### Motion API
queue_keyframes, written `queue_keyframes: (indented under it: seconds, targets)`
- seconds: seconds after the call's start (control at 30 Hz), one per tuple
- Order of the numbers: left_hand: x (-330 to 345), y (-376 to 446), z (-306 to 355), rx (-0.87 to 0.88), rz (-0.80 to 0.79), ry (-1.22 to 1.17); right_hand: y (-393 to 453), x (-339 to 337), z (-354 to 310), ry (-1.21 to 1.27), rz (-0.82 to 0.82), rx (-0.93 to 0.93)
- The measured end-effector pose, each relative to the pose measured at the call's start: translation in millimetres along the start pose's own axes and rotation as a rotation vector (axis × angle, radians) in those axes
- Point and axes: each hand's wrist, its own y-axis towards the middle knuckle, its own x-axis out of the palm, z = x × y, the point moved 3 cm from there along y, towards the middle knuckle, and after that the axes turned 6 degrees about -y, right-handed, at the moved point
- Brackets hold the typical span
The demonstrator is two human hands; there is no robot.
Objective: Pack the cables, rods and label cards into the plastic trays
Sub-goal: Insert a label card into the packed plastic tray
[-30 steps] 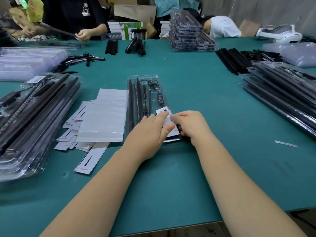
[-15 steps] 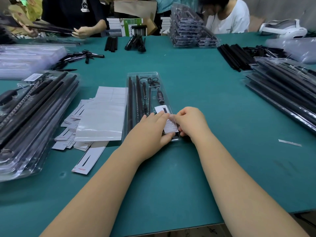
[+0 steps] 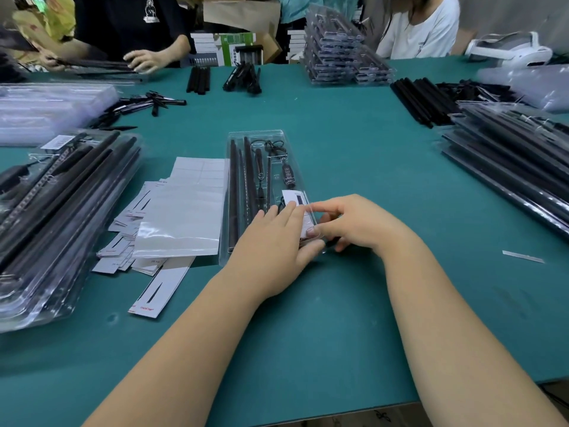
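A clear plastic tray (image 3: 264, 134) lies lengthwise in the middle of the green table. It holds long black rods (image 3: 234, 186), a coiled black cable (image 3: 272, 147) and a small controller. A white label card (image 3: 294, 197) lies in its near right corner. My left hand (image 3: 274, 245) rests flat on the tray's near end, its straight fingers pressing the card down. My right hand (image 3: 354, 223) is beside the tray's right rim, with index finger and thumb curled in, pinching the card's right edge. Both hands hide the tray's near end.
Stacks of packed trays stand at the left (image 3: 61, 211), right (image 3: 508, 155) and back (image 3: 338, 50). Loose label cards (image 3: 123, 241) and a white sheet (image 3: 184, 217) lie left of the tray. Loose black rods (image 3: 415, 100) lie back right. Two people work across the table.
Both hands stay at the tray's near end. My left fingers have slid further over the card, and my right fingers have spread a little along its edge.
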Motion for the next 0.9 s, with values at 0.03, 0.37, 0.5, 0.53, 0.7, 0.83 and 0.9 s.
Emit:
queue_keyframes:
  seconds: [0.03, 0.37, 0.5, 0.53, 0.7, 0.83, 0.9]
  targets:
    - [-1.1, -1.3, -0.8, 0.003, -0.028, -0.021, 0.1, -0.2, -0.2, -0.031, 0.012, -0.001]
    - [-17.2, -4.4, -15.0, -0.047, -0.026, -0.340, 0.8, 0.0, -0.1, -0.053, 0.068, -0.002]
    - [-19.6, -2.6, -13.7, 0.000, -0.029, -0.371, -0.1, -1.9, 2.0, 0.015, 0.101, -0.004]
    - [-19.6, -2.8, -13.2, 0.010, -0.020, -0.374, -0.2, -2.5, 1.8, 0.034, 0.104, 0.000]
    - [-13.9, -1.3, -18.4, -0.020, 0.017, -0.391, -1.5, -1.0, 0.6, 0.028, 0.090, 0.018]
    - [-9.9, 3.4, -22.2, -0.080, 0.038, -0.357, -5.4, 2.3, -3.0, 0.179, 0.088, 0.134]
    - [-9.7, 4.5, -21.9, -0.070, 0.054, -0.339, -11.1, 1.8, -4.1, 0.257, 0.043, 0.226]
